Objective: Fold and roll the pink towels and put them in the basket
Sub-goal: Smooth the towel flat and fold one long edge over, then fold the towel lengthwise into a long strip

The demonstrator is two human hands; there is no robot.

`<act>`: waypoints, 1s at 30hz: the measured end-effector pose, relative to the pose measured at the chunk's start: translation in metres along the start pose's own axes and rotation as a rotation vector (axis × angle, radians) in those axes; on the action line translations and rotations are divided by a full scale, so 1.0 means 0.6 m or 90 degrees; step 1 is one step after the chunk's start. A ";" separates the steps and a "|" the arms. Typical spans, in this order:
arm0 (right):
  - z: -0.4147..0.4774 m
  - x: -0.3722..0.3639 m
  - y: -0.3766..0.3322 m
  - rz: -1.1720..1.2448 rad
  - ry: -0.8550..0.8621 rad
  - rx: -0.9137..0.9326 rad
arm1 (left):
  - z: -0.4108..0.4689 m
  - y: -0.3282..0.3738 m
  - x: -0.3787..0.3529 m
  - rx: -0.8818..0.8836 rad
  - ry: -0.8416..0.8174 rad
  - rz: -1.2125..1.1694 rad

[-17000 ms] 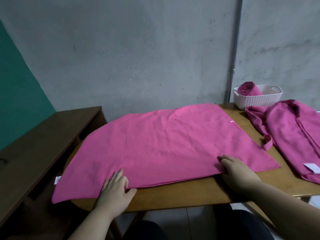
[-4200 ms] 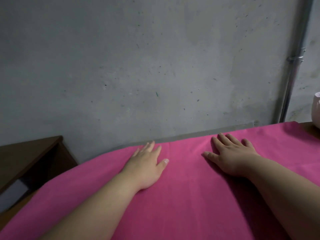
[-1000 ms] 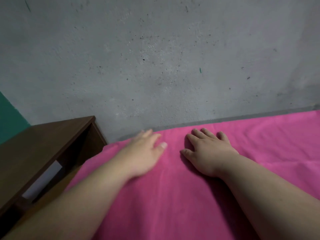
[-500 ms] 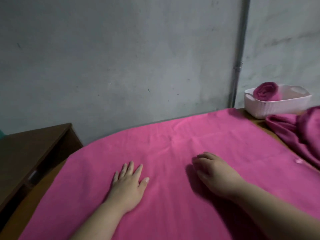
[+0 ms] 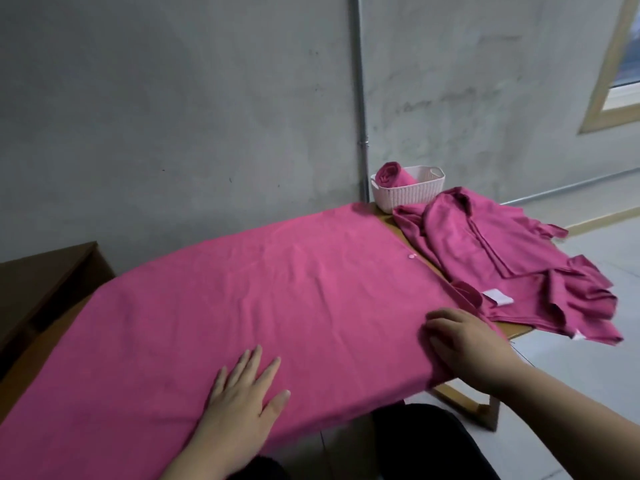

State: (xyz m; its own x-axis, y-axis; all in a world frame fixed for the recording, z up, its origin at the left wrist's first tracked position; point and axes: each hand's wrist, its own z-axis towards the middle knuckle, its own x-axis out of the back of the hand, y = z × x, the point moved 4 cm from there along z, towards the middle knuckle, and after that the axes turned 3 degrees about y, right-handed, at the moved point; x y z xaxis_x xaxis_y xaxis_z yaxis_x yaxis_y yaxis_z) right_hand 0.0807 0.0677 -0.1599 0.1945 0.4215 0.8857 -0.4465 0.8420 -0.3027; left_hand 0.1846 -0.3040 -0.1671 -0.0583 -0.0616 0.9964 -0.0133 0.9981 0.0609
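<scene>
Right hand slid rightward, bunching soft towel.

The spread towel is matt, soft pink cloth, lightly creased, as are the crumpled towels. The basket is white plastic moulded in a woven pattern. The surface is pale smooth wood; the wall is rough grey concrete, the pipe dull metal.
</scene>
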 end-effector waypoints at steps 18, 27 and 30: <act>-0.077 -0.003 0.033 -0.173 0.121 0.162 | -0.105 0.061 -0.044 -0.069 0.281 0.086; -0.082 0.038 0.049 -0.019 0.113 0.121 | -0.132 0.057 0.002 -0.013 0.323 0.043; -0.095 0.058 0.044 0.021 0.066 0.095 | -0.146 0.061 0.014 0.002 0.285 0.008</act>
State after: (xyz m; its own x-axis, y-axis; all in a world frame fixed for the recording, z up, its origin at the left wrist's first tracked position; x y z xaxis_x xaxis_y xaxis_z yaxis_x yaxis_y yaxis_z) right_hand 0.1258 0.1237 -0.1572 0.2631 0.4865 0.8331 -0.5771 0.7714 -0.2682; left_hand 0.2712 -0.2674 -0.1512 0.3789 -0.0380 0.9247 -0.0181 0.9987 0.0485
